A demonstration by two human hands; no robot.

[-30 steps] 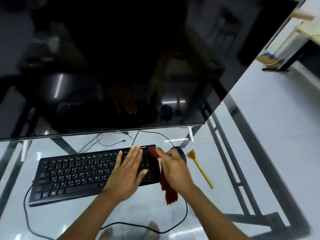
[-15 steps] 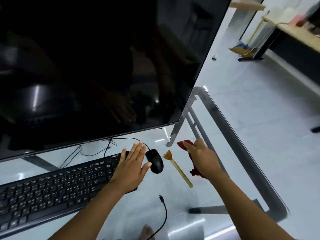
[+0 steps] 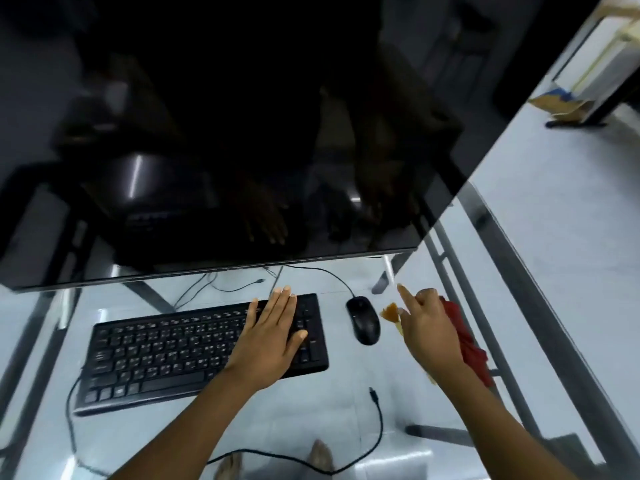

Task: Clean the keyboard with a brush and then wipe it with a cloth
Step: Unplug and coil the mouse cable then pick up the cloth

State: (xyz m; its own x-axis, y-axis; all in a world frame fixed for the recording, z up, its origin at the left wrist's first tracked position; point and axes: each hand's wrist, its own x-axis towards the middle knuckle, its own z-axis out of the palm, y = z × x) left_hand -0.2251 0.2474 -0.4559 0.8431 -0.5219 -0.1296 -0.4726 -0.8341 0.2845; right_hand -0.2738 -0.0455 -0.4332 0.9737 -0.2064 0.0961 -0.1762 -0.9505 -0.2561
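Resting flat, fingers spread, the left hand (image 3: 273, 336) covers the right-hand end of the black keyboard (image 3: 194, 351), palm down and gripping nothing; the keyboard lies on the glass table (image 3: 311, 414) at about 8 o'clock in the head view, under the lower edge of a dark monitor (image 3: 225, 133); a black mouse (image 3: 363, 320) sits just beside the keyboard at its 3 o'clock, apart from it, cable running up toward the monitor; the brush (image 3: 390, 311), orange bristles showing, lies just beside the mouse at its 3 o'clock, its handle passing under the right hand (image 3: 427, 327); the right hand hovers over the handle, index finger extended toward 11 o'clock, other fingers curled; blur and the hand's own bulk hide whether it grasps the brush, so I cannot tell; the red cloth (image 3: 467, 344) lies against the hand's far side at 3 o'clock, apparently on the table near its metal frame; a loose black cable (image 3: 379, 420) trails across the glass at 6 o'clock.
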